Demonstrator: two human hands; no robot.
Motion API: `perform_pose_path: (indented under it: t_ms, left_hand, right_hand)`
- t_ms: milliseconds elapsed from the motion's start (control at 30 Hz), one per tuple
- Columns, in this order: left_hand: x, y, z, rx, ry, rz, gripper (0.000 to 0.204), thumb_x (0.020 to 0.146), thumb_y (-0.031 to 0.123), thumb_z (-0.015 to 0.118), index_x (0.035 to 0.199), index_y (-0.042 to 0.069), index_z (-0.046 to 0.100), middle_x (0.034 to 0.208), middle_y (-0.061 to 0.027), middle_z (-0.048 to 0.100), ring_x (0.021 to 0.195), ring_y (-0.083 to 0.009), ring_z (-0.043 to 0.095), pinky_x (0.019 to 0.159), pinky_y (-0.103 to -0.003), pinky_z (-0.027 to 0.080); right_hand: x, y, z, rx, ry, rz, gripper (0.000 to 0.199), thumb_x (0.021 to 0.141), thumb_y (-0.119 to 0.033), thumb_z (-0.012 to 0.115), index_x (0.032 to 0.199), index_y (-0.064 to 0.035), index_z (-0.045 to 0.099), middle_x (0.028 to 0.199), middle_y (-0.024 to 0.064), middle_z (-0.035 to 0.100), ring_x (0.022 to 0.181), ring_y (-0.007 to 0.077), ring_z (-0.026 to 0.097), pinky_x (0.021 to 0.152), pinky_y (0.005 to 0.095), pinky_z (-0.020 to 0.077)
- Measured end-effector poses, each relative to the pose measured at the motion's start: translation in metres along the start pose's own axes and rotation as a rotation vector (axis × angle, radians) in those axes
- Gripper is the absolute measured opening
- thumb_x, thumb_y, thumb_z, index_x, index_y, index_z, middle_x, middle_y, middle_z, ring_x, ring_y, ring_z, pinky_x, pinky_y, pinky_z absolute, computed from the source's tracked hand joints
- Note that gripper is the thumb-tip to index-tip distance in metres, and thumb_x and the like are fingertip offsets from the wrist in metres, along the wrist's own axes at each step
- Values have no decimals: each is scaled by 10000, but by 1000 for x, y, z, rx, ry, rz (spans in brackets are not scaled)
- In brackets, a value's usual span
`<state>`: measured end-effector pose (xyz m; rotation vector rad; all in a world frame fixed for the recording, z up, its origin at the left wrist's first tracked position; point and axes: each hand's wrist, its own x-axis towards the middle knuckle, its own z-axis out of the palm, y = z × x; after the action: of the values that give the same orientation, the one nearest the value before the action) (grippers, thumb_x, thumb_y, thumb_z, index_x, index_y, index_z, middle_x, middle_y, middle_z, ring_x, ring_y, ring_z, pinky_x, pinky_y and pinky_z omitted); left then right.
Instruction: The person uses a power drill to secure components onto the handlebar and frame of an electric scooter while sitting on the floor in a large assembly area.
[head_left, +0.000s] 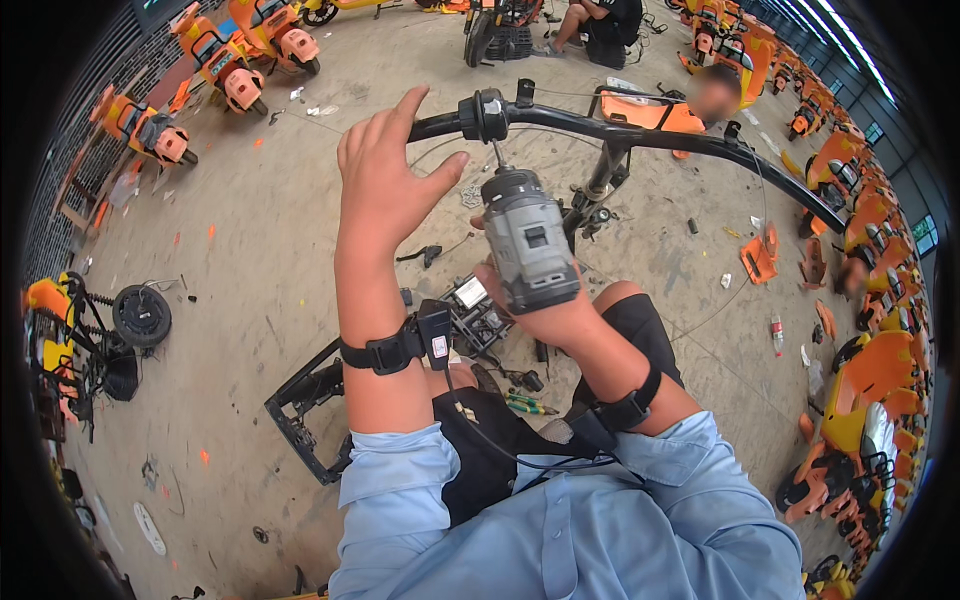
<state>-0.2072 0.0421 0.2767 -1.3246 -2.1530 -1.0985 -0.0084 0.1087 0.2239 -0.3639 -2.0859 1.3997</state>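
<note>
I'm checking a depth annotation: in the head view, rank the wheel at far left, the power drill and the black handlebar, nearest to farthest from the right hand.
1. Power drill: held in the right hand.
2. Black handlebar: just ahead.
3. Wheel: far left, on the floor side.

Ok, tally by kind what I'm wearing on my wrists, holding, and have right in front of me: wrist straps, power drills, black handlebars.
Wrist straps: 2
Power drill: 1
Black handlebar: 1
Total: 4

Right fingers (pixel 490 279) hold drill (pixel 530 238); left fingers (pixel 403 118) spread at handlebar's (pixel 640 134) end.
</note>
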Motion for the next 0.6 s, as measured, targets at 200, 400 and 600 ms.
perform_pose_path:
  t_ms: [200, 400, 600]
  left_hand:
    - [23, 33, 13, 216, 219, 236, 807, 677, 338, 880, 1406, 196, 564, 1432, -102, 531, 1334, -334, 451, 1146, -455, 314]
    - [41, 14, 40, -74, -133, 170, 711, 717, 300, 859, 1363, 165, 593, 1182, -99, 692, 1099, -268, 644, 990, -407, 466]
    - [42, 15, 33, -232, -188, 144, 642, 746, 227, 847, 1334, 124, 611, 1138, -115, 717, 1003, -266, 691, 885, -371, 535]
  right_hand:
    - [0, 15, -42, -116, -59, -180, 779, 727, -75, 827, 1394, -30, 428, 1176, 65, 660, 1035, 173, 648, 917, 324, 511]
    - [6, 14, -54, -175, -145, -35, 690, 762, -71, 829, 1352, -33, 474, 1129, 64, 679, 996, 155, 657, 888, 310, 517]
    - [8, 28, -56, -87, -164, 103, 659, 809, -45, 791, 1381, -49, 464, 1162, 78, 662, 989, 165, 662, 884, 309, 533]
